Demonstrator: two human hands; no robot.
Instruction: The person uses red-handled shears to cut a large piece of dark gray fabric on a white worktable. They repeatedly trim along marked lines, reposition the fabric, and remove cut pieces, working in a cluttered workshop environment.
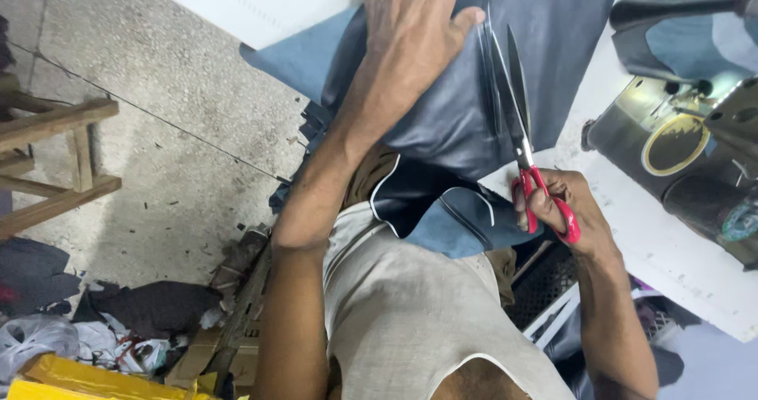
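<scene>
On the left, past the bare floor [158, 116] with its scraps, the dark cloth [458, 108] is pressed flat on the white bench [260, 5] by the left hand [410, 21], whose grip is wide and spread, so that the cloth is kept smooth and does not slide. Just to the right, the red scissors [525, 155] are held by their handles in the right hand [564, 206], the grip closed tight around them and the blades parted at the cloth's edge, where a thin strip is being met. A sewing machine [687, 139] is seen at the far right.
</scene>
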